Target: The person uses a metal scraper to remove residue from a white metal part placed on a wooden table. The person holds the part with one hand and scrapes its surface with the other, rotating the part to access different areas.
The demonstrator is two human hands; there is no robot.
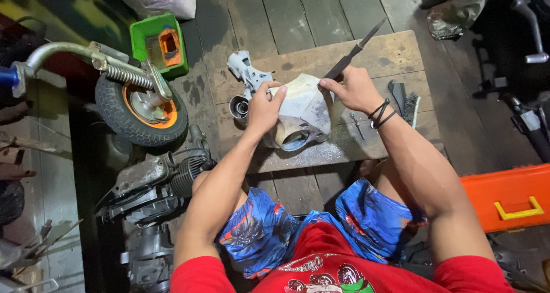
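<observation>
— Down near my lap, what have I got?

— Blue patterned shorts (366, 224), then the low wooden board (395, 58) on the plank floor. My left hand (264, 106) is closed over the pale metal casting (303, 112) resting on that board, fingers wrapped over its top edge.

— And the other?

— My right hand (354, 88) is clenched around the handle end of a flat metal file (355, 49), its blade angling up and away from the casting's upper edge.

— Beyond that?

— A small wheel with an orange hub (141, 110) to the left, a green tray (156, 43) behind it, an orange toolbox (507, 198) on my right.
</observation>
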